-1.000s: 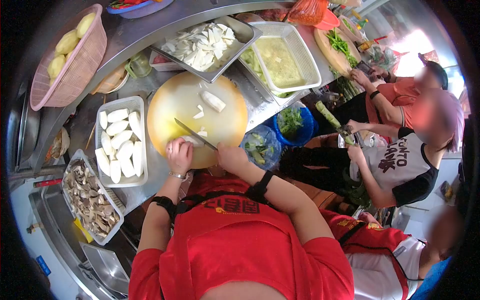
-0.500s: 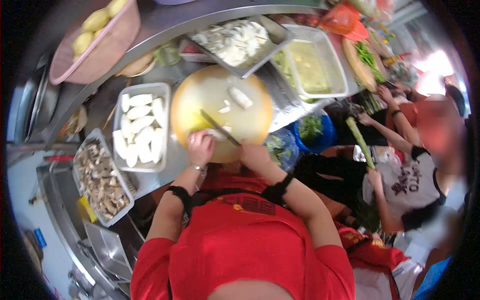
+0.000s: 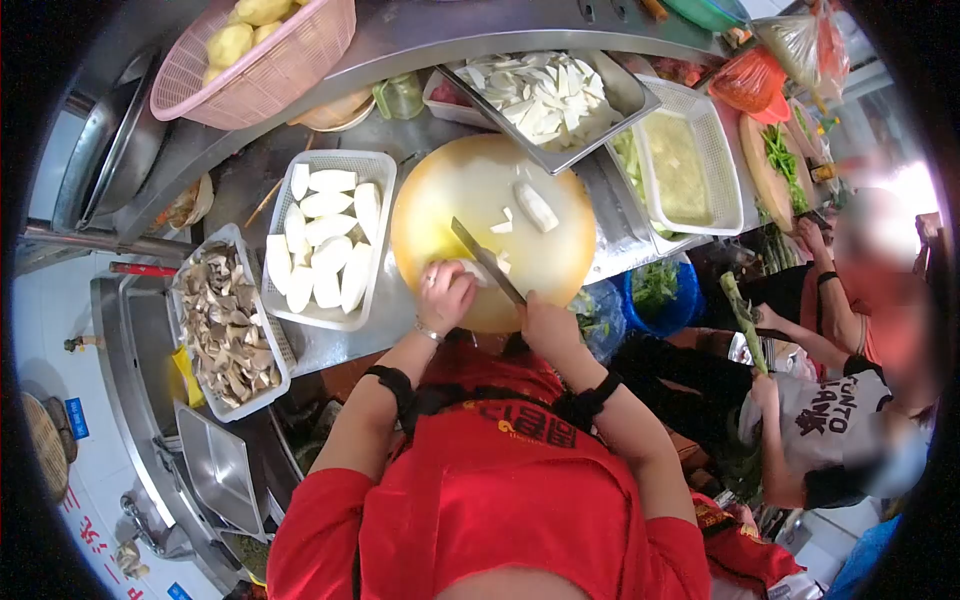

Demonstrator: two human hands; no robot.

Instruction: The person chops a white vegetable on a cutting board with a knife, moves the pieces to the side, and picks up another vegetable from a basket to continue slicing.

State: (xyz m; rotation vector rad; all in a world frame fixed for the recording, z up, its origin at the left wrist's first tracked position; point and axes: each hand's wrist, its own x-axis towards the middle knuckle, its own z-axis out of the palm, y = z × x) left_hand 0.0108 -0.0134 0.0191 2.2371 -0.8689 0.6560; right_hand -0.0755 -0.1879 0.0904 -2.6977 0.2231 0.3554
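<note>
i am viewing: left hand (image 3: 446, 292) holding white piece (image 3: 475, 271), board's (image 3: 425, 205) seven o'clock; right hand (image 3: 548, 325) gripping knife (image 3: 487, 262); cut slivers (image 3: 502, 228) lying beyond.

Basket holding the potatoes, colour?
Pink plastic mesh basket; shows best in the head view.
</note>
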